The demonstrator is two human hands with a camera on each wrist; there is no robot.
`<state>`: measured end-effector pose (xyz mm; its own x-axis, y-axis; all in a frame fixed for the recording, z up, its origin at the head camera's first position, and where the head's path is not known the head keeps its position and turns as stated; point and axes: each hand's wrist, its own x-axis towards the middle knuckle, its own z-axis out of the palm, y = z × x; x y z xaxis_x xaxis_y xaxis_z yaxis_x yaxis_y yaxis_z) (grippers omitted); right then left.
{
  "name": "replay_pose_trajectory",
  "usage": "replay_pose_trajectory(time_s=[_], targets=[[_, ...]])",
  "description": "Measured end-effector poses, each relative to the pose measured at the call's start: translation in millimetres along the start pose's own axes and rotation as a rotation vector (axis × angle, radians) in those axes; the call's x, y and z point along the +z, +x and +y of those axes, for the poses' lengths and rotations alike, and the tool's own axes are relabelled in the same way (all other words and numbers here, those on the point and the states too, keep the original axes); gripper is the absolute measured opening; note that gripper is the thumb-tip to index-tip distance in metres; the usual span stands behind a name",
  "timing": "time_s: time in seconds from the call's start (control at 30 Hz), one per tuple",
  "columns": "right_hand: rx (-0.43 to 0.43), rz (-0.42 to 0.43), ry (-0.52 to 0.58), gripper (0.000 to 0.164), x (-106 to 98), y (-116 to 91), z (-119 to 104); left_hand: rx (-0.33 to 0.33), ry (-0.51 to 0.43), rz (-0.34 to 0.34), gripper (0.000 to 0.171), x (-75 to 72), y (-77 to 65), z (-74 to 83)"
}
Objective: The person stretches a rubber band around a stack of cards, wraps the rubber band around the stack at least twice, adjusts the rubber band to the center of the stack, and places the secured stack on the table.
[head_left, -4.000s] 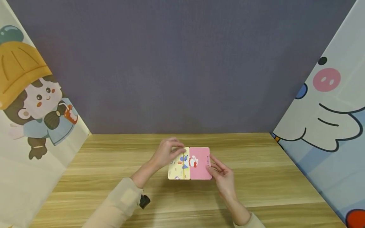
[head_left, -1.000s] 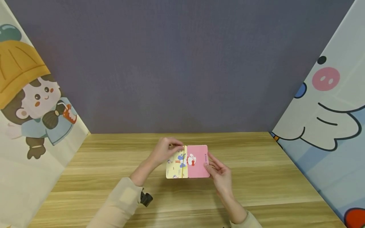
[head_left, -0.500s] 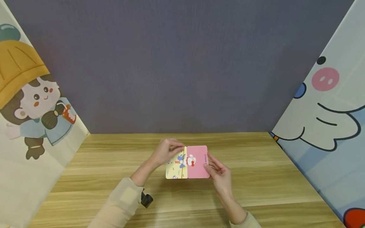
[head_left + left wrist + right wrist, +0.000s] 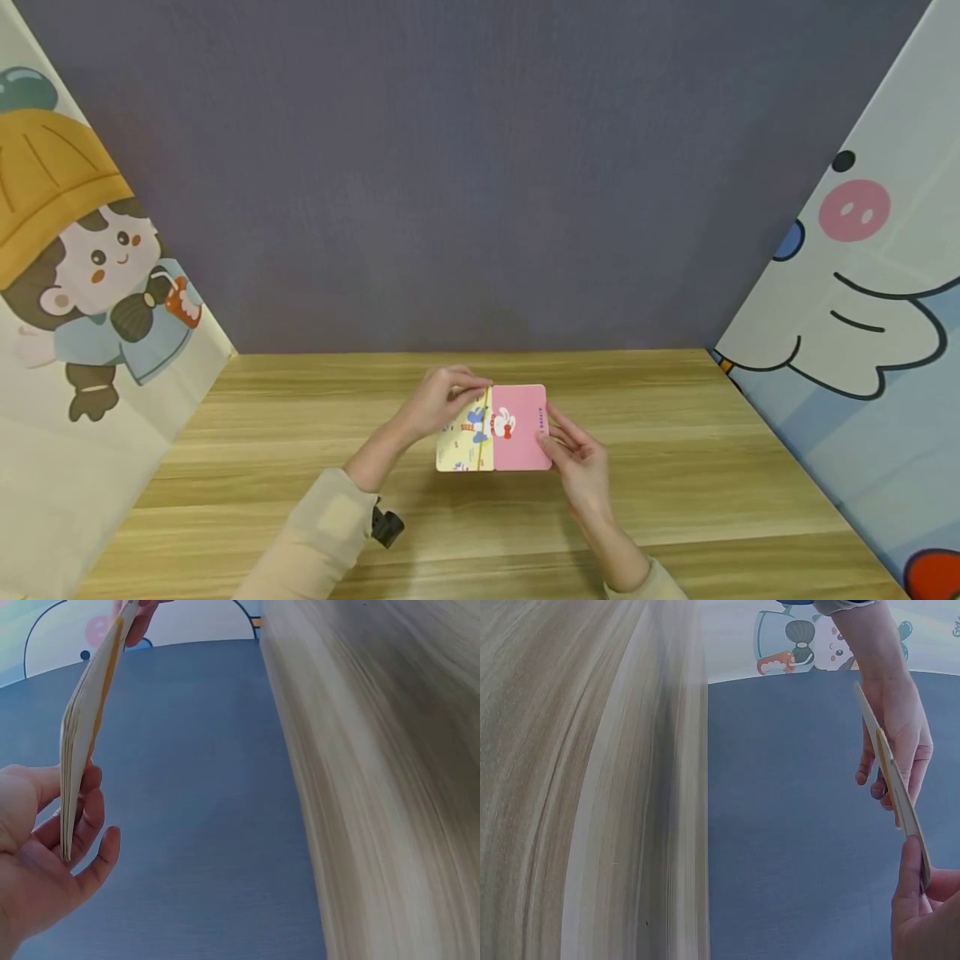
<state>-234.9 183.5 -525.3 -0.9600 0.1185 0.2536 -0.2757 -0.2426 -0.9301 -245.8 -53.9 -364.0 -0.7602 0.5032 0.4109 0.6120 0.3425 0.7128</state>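
A small notebook (image 4: 521, 446), pink on its right half with a white rabbit and pale yellow with blue figures on its left, is held above the table. A thin yellow elastic band (image 4: 483, 433) runs across the yellow half, slanting, its top end closer to the pink part. My left hand (image 4: 437, 406) pinches the band at the notebook's upper edge with thumb and finger. At the right edge my right hand (image 4: 587, 473) grips the pink half, thumb on the near face. In the left wrist view, stacked page edges (image 4: 73, 742) show; the right wrist view shows the notebook (image 4: 906, 814) edge-on.
A wood-grain table (image 4: 675, 467) lies below, with a dark grey-blue panel (image 4: 480, 183) at its back. Cartoon-printed sheets flank it at left (image 4: 45, 467) and right (image 4: 885, 350). A small black device (image 4: 387, 527) sits at my left wrist.
Over four seconds the notebook and hands have shifted slightly left. In the last half second my left fingertips moved a little right, drawing the band's top end toward the pink half.
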Motion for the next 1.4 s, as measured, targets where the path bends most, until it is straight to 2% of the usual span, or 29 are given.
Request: replay_pose_trajectory(time_s=[0.23,0.37,0.5,0.6,0.7,0.83,0.93,1.1,1.23,1.4], targets=[[-0.001,0.005,0.000,0.050,0,-2,-2,-0.023,0.015,0.032,0.013,-5.3,3.7,1.4],[-0.003,0.002,-0.007,0.050,0,-1,-1,-0.030,0.023,0.029,0.007,-5.2,5.0,1.1],[-0.036,-0.024,-0.018,0.050,1,-3,-3,-0.043,-0.021,0.022,0.008,-3.9,5.0,0.5],[-0.086,-0.075,-0.007,0.047,8,-9,-19,-0.051,-0.048,0.017,0.010,-3.0,4.4,0.6],[-0.119,-0.115,0.029,0.046,21,-17,-46,-0.048,-0.068,0.011,0.012,-2.4,3.5,0.0],[-0.122,-0.106,0.046,0.045,35,-24,-71,-0.030,-0.090,0.007,0.014,-1.2,2.7,-3.1],[-0.127,-0.112,0.042,0.044,32,-23,-66,-0.027,-0.081,0.010,0.014,-0.7,2.2,-4.6],[-0.135,-0.137,0.037,0.046,19,-16,-38,-0.006,-0.027,-0.001,0.013,0.7,2.1,-3.7],[-0.105,-0.109,0.021,0.047,13,-11,-22,0.016,-0.005,-0.008,0.013,1.9,3.6,-1.0],[-0.034,-0.028,-0.020,0.050,3,-3,2,-0.014,0.021,-0.001,0.016,0.9,5.7,4.7]])
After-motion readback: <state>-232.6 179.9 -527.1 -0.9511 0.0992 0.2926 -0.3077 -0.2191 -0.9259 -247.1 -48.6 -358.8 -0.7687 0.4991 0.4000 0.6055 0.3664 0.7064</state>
